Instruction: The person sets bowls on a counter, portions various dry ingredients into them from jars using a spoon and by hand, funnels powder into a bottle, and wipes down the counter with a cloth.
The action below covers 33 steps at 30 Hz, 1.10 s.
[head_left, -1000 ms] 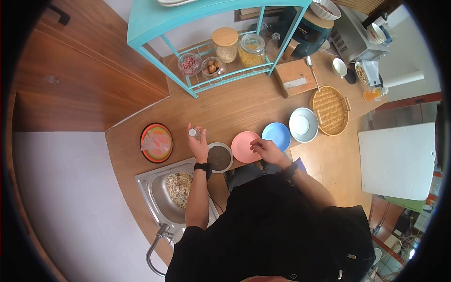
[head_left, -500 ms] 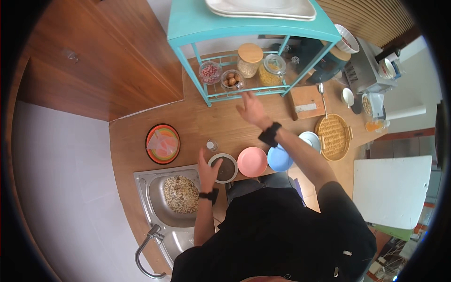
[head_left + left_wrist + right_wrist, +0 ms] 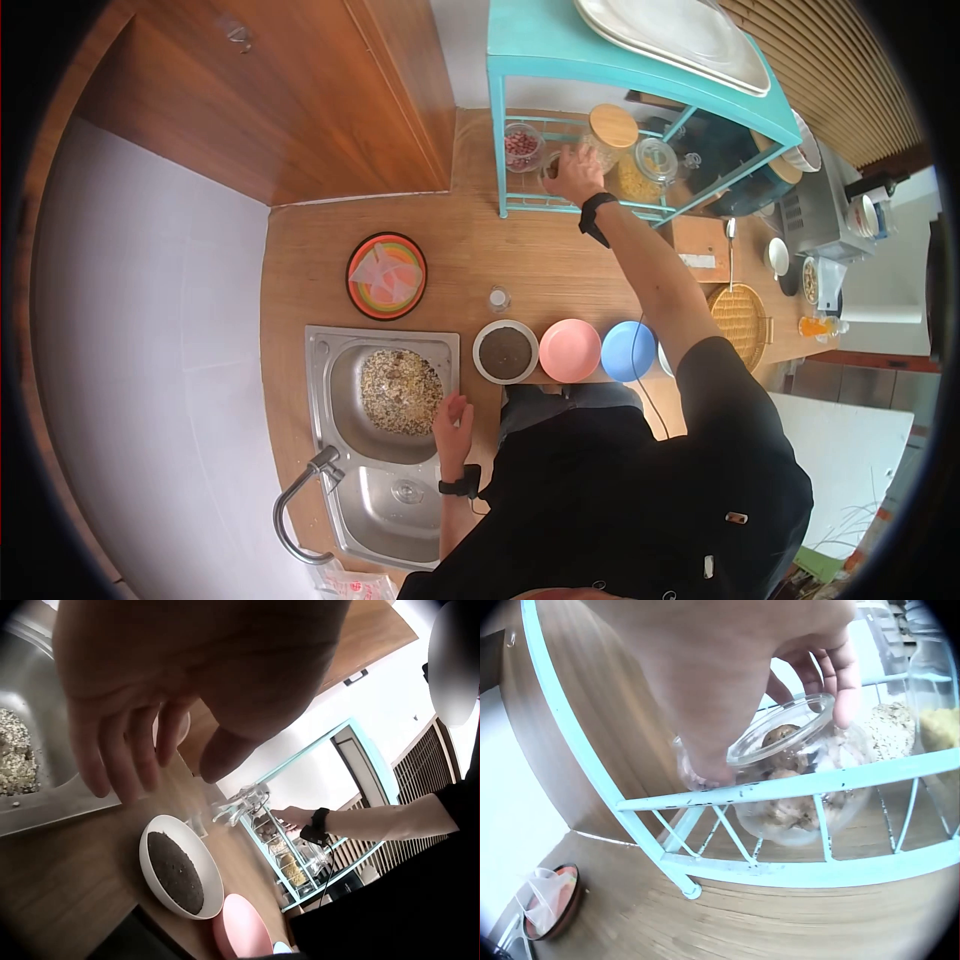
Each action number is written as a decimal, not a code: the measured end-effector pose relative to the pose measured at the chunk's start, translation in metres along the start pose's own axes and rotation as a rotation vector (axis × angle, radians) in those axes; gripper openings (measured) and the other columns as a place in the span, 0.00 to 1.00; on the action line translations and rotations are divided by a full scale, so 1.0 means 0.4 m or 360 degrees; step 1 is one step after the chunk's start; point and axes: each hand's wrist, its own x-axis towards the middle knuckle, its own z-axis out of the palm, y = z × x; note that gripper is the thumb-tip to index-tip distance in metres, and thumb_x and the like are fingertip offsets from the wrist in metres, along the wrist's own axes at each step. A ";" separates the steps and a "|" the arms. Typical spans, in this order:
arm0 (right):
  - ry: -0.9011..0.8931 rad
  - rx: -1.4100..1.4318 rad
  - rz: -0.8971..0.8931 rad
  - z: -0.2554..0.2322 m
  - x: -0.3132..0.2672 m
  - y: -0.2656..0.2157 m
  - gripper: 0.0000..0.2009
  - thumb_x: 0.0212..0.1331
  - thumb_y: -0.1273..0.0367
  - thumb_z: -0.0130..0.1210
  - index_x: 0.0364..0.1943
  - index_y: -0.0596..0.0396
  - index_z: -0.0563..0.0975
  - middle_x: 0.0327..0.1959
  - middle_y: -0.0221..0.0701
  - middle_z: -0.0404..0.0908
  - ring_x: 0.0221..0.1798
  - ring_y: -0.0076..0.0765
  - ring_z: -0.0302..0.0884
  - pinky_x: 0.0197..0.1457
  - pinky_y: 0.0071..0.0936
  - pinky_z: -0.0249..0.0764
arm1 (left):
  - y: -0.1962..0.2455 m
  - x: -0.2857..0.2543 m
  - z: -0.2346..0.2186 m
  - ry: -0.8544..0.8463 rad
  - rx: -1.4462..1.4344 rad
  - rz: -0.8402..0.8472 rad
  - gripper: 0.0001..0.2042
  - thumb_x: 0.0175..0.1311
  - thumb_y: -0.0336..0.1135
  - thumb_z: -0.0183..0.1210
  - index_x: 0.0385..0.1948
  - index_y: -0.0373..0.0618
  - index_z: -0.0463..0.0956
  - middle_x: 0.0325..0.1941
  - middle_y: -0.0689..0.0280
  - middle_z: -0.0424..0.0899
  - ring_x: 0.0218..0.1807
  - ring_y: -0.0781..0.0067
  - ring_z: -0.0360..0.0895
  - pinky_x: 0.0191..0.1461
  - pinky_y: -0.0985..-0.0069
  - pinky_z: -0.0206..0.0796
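My right hand [image 3: 577,178] reaches into the teal rack [image 3: 503,150]. In the right wrist view its thumb and fingers curl about the rim of a round glass jar [image 3: 787,817] of brown lumpy pieces. The jar is open at the top and sits behind the rack's front rail [image 3: 870,774]. My left hand [image 3: 453,430] hovers at the sink's right edge with loosely bent fingers and holds nothing. Close to it, a white bowl [image 3: 214,896] of dark grains stands on the counter, and a small clear bottle [image 3: 499,299] with a white cap is behind that bowl.
Beside the jar stand a jar of reddish nuts [image 3: 521,147], a wooden-lidded jar [image 3: 613,126] and a jar of yellow bits [image 3: 637,180]. Pink [image 3: 570,350] and blue [image 3: 629,351] dishes line the counter's front. The sink [image 3: 345,420] holds a grain heap; stacked plates [image 3: 417,300] lie behind.
My right hand has moved from over the pink dish up to the jar in the rack. My left hand has let go of the small bottle and drawn back to the sink edge.
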 end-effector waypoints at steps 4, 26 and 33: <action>0.0135 0.0048 -0.0029 -0.035 -0.020 0.012 0.39 0.51 0.45 0.64 0.59 0.62 0.69 0.58 0.50 0.67 0.66 0.57 0.64 0.58 0.42 0.78 | -0.003 -0.016 0.001 -0.0018 -0.0159 -0.0063 0.19 0.67 0.30 0.61 0.58 0.36 0.72 0.52 0.54 0.83 0.54 0.63 0.82 0.59 0.69 0.72; 0.0476 0.0954 -0.0559 -0.175 -0.901 0.092 0.23 0.48 0.61 0.68 0.49 0.50 0.76 0.51 0.40 0.72 0.51 0.51 0.71 0.53 0.42 0.75 | 0.299 0.196 0.377 -0.1549 -0.1573 -0.1160 0.27 0.76 0.57 0.41 0.65 0.46 0.67 0.65 0.58 0.74 0.66 0.59 0.72 0.67 0.51 0.67; 0.0273 0.0458 -0.0515 -0.064 -0.934 0.160 0.11 0.51 0.70 0.60 0.39 0.58 0.78 0.44 0.37 0.76 0.47 0.42 0.79 0.35 0.29 0.81 | 0.316 0.151 0.433 -0.1575 -0.1207 -0.1183 0.25 0.76 0.54 0.44 0.65 0.49 0.68 0.63 0.59 0.76 0.63 0.58 0.75 0.60 0.52 0.74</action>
